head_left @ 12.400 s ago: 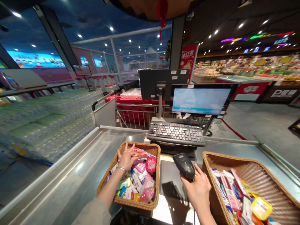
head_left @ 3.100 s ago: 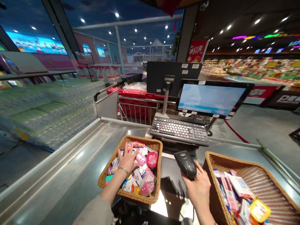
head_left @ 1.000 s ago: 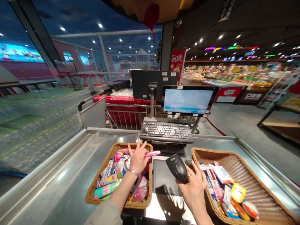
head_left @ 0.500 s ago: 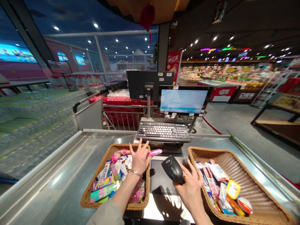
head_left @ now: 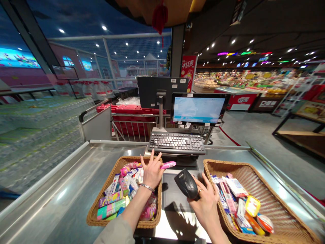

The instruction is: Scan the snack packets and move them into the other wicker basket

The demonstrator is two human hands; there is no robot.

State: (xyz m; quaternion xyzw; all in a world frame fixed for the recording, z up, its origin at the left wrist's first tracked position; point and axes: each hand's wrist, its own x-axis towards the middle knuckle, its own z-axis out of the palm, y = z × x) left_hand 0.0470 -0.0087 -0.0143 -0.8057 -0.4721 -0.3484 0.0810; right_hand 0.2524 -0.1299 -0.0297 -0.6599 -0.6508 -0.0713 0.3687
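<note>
My left hand [head_left: 151, 171] hovers over the right side of a wicker basket [head_left: 102, 195] full of small colourful packets. It pinches a slim pink item [head_left: 168, 165] that sticks out to the right, with the other fingers raised. My right hand [head_left: 206, 200] grips a black handheld barcode scanner [head_left: 186, 183], whose head points left toward the pink item. Both hands are above a dark scanning plate [head_left: 174, 196] set in the steel counter.
A second wicker basket [head_left: 272, 189] with several packets sits at the right. Behind the plate stand a keyboard [head_left: 176, 143], a lit touchscreen [head_left: 198, 109] and a rear-facing monitor [head_left: 162, 92]. The steel counter [head_left: 63, 200] stretches left; red shopping baskets [head_left: 137, 117] lie behind a rail.
My left hand lifted the pink item out of the left basket and holds it near the scanner. Over the last half second almost nothing moved.
</note>
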